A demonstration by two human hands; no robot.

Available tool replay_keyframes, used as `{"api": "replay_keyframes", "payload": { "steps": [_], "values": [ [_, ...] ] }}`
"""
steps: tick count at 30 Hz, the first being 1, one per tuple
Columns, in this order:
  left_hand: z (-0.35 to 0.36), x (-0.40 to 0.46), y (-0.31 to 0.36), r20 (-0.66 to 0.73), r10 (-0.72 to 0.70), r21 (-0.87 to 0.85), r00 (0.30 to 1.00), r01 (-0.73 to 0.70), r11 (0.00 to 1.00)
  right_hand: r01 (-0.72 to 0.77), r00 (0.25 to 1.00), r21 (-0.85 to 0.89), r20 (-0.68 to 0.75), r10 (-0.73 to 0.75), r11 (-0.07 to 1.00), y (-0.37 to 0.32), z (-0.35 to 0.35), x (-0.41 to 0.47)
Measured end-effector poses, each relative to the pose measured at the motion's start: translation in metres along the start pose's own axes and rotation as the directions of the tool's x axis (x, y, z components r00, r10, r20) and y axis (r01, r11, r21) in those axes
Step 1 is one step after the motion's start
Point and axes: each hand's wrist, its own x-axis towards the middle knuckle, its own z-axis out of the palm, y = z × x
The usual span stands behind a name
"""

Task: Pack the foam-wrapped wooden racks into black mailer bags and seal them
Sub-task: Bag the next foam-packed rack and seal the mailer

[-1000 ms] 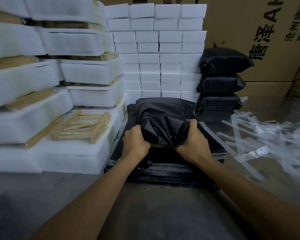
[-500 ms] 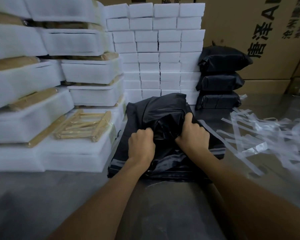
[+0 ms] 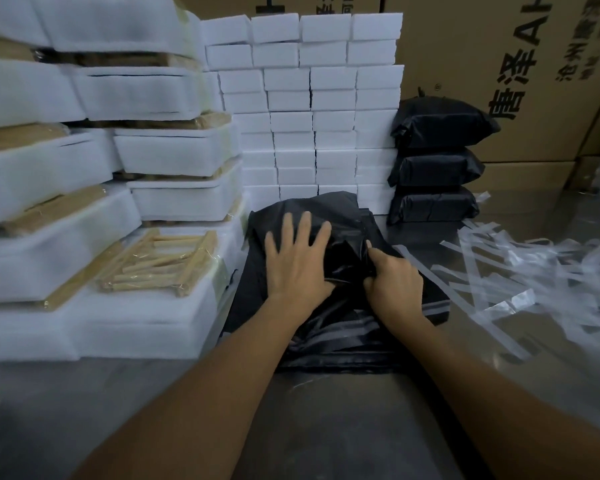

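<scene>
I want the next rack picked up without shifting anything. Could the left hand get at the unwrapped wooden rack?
Probably yes: the wooden rack lies uncovered atop foam, left of the left hand, which presses flat on the black mailer bag.

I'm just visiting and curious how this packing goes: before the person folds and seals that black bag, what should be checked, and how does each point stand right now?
1. Left hand flat on the black plastic mailer bag, pinning it: ok.
2. Right hand fingers pinching the bag's crumpled flap: ok.
3. Foam-wrapped rack fully inside the bag: cannot tell, the plastic hides it.
4. Flap smooth enough to seal: not ok, it is bunched.
5. Room on the stack of three sealed black parcels: ok.
6. Loose clear peeled strips away from the flap: ok.
</scene>
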Motion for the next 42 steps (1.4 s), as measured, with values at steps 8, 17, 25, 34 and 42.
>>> {"api": "replay_keyframes", "payload": {
  "steps": [8, 17, 25, 34, 42],
  "values": [
    [0.01, 0.026, 0.029, 0.006, -0.027, 0.008, 1.0, 0.027, 1.0, 0.127, 0.99, 0.109, 0.051, -0.133, 0.986, 0.005, -0.006, -0.012],
    [0.011, 0.023, 0.019, 0.034, 0.029, -0.062, 0.999, -0.027, 0.998, 0.035, 0.994, 0.295, 0.091, -0.064, 0.955, 0.005, -0.013, -0.017],
    [0.014, -0.031, -0.025, 0.068, 0.092, -0.088, 0.993, -0.085, 0.992, 0.006, 0.982, 0.11, 0.188, -0.027, 0.994, 0.013, -0.022, -0.027],
    [-0.018, -0.064, -0.058, 0.378, 0.152, -0.383, 0.913, 0.005, 0.924, 0.257, 0.914, -0.145, 0.358, -0.192, 0.956, 0.032, -0.051, -0.05],
    [-0.059, -0.029, -0.067, 0.169, -0.18, -0.6, 0.969, 0.246, 0.761, -0.116, 0.903, 0.336, 0.428, -0.042, 0.935, 0.018, -0.09, -0.009]
  ]
}}
